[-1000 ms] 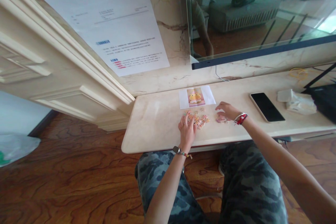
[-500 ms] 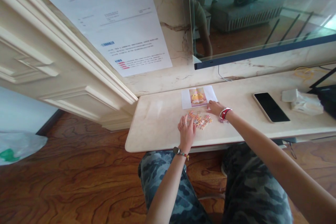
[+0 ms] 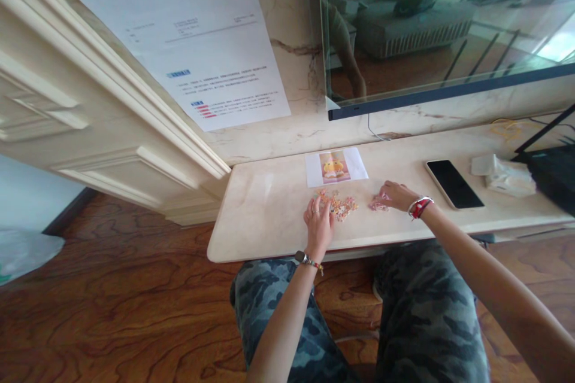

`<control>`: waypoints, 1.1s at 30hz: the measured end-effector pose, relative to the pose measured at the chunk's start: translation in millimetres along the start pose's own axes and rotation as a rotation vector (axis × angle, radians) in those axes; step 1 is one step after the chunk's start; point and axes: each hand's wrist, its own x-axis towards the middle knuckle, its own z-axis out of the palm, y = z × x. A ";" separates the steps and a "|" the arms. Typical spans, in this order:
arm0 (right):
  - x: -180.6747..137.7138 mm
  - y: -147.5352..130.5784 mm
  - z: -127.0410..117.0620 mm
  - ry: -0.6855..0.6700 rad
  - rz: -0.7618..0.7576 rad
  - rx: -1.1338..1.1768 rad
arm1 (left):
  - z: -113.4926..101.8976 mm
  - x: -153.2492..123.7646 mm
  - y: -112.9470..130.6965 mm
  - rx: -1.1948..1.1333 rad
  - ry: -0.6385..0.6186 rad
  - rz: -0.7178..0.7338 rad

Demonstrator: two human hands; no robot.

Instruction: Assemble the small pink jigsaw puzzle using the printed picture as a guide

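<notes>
a person in camouflage trousers point(image 3: 431, 305) is sitting at a pale counter point(image 3: 265, 209) below a dark-framed screen point(image 3: 426, 30). the left hand point(image 3: 320, 226), a dark watch point(image 3: 302, 257) circling its wrist, is resting at the left side of the larger pile of small multicolored pieces point(image 3: 345, 207), its fingers bending and slightly spreading. the right hand point(image 3: 399, 196) is hanging over the smaller pink pile point(image 3: 377, 202), fingers bunching downward; whether they are pinching anything is too small to make out. a printed sheet point(image 3: 358, 164) showing yellow figures is lying just behind the larger pile, while a phone point(image 3: 454, 184) is lying to the right, near a tissue packet point(image 3: 512, 181).
</notes>
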 end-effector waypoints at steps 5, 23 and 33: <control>7.2 -8.0 -11.8 0.089 -0.016 0.026 | -3.7 0.2 1.4 0.011 0.002 0.007; 36.2 -77.1 18.0 0.043 -0.168 0.062 | -6.7 -5.8 -17.5 0.014 -0.026 -0.035; 46.0 -69.0 22.5 0.073 -0.104 0.039 | -7.1 -7.6 -14.2 -0.023 -0.045 -0.019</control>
